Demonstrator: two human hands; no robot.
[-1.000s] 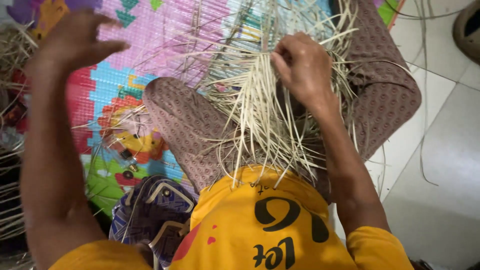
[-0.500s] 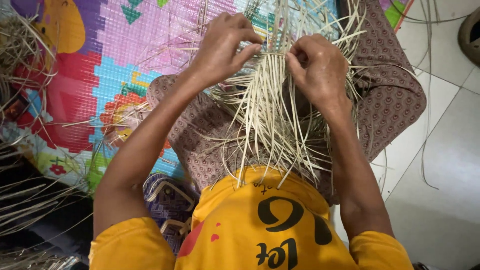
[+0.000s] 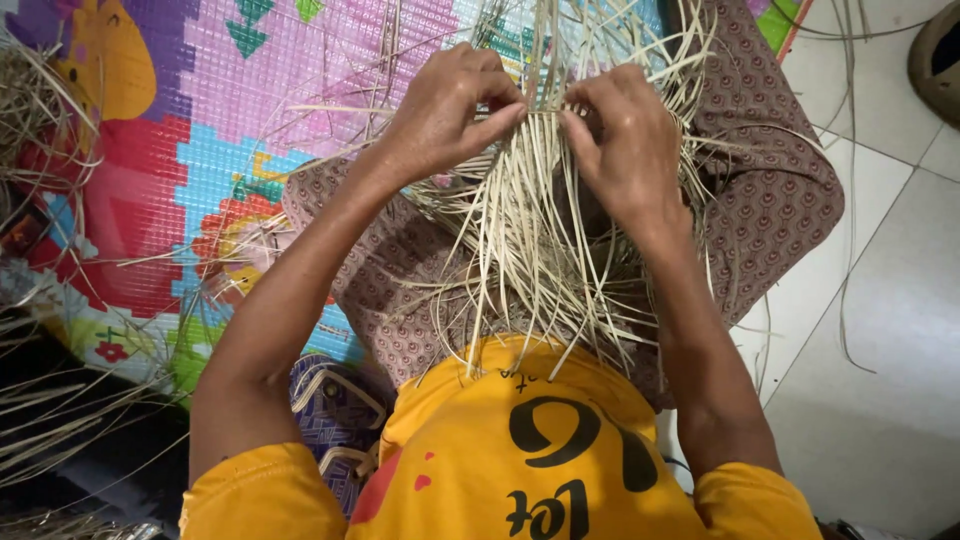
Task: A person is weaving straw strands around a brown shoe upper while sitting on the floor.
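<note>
Hands pinch pale straw strips [image 3: 530, 230] over the lap; left hand [image 3: 445, 110] and right hand [image 3: 625, 150] close together.

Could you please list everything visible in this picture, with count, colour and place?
straw strips: many, pale tan, bundled over the lap, gripped by both hands
loose straw: several, tan, far left on the floor
play mat: one, multicoloured, under the legs
floor tiles: white, right side
patterned bag: one, purple, beside the left arm
trousers: brown, patterned, crossed legs
shirt: yellow, bottom centre
left hand: pinching strips
right hand: pinching strips
</note>
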